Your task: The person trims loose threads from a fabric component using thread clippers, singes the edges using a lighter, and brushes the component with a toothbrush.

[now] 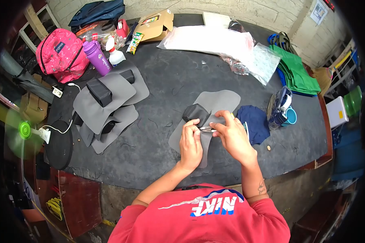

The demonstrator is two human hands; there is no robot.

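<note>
A grey cut fabric piece (221, 100) with a black box-shaped pouch (195, 114) on it lies in front of me. My left hand (190, 143) pinches the lower edge of the black pouch between thumb and fingers. In my right hand (234, 139) is a small pair of metal thread snips (207, 129), its tips at the pouch edge by my left fingertips. Any thread between the blades is too small to make out. Close to my right hand lies a dark blue cloth (255, 124).
Stacked grey pieces with black pouches (99, 92) lie left. Behind them stand a purple bottle (96, 58), a spray bottle (115, 53) and a pink backpack (61, 56). On the right are a blue mug (290, 116) and green fabric (295, 71). A small fan (25, 130) spins left.
</note>
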